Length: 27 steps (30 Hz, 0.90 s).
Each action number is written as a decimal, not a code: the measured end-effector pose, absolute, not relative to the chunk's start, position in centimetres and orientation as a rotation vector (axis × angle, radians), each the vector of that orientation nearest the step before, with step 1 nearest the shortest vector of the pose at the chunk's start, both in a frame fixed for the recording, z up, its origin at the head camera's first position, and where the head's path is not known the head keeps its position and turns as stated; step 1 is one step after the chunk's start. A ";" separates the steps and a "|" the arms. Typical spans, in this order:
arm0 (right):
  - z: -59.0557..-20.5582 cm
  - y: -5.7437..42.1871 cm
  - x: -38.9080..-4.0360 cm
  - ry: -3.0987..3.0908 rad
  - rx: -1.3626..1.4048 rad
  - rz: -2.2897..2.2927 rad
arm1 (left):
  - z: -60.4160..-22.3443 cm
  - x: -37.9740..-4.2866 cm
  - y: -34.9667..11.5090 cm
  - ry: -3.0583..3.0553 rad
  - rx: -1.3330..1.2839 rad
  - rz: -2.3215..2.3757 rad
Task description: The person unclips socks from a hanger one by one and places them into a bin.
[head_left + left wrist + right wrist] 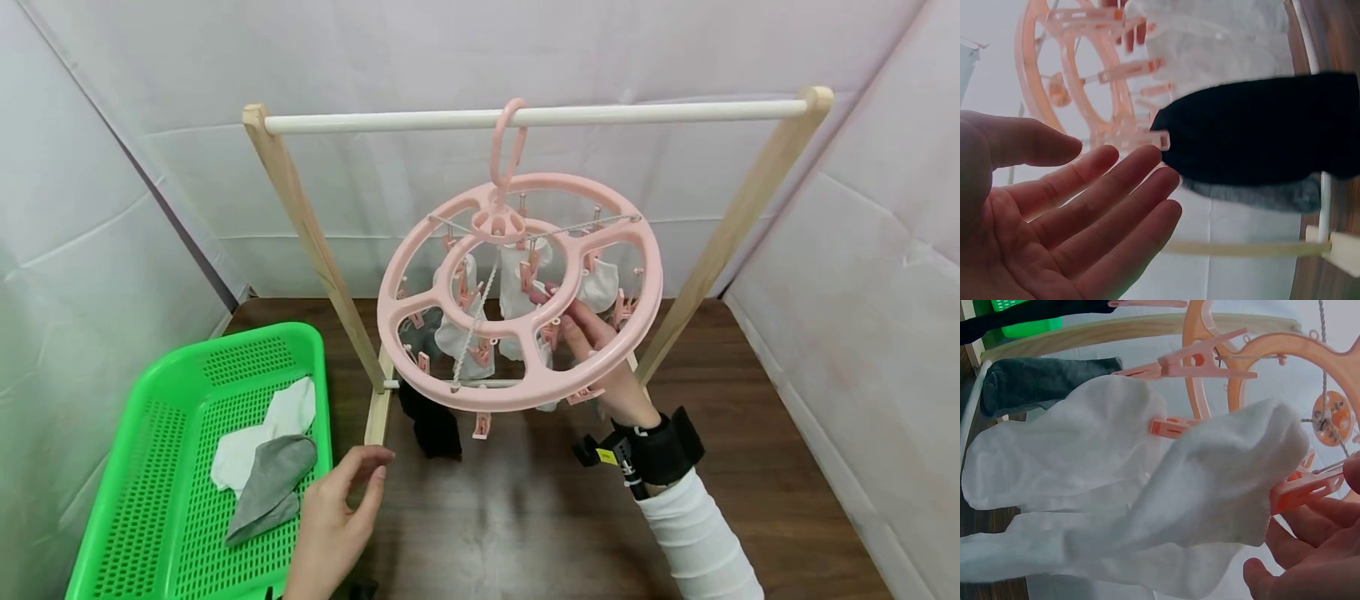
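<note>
A round pink clip hanger with socks clipped around it is hooked over a white rod. My right hand reaches up from beneath its ring. In the right wrist view, this hand pinches a pink clothespin between thumb and finger, and the clothespin's jaws meet the edge of a white sock. My left hand holds nothing, its fingers loosely bent, between the basket and the hanger. From the left wrist, a black sock hangs from a clip just beyond the fingertips.
A green basket at left contains a white sock and a grey sock. The white rod spans two wooden posts on a dark wooden table. White cloth walls surround the table.
</note>
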State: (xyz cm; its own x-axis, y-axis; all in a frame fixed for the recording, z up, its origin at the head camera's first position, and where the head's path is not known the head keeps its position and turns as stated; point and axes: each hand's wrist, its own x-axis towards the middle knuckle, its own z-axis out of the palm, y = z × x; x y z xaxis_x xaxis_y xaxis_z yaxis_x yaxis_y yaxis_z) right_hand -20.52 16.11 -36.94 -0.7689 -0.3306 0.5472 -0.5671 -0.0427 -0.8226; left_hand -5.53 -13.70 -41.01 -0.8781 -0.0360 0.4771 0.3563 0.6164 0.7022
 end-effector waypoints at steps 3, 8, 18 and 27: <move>-36.9 16.0 -20.4 -2.028 0.962 1.958 | -41.3 -5.7 -13.0 -2.392 -0.292 -1.198; -36.7 15.8 -20.1 -1.990 0.920 2.029 | -41.7 -6.1 -11.9 -2.405 -0.340 -1.207; -36.3 15.8 -20.0 -1.987 0.955 2.063 | -42.4 -7.3 -9.4 -2.460 -0.431 -1.417; -36.7 15.6 -19.6 -1.968 0.907 2.114 | -43.3 -7.9 -8.4 -2.466 -0.511 -1.513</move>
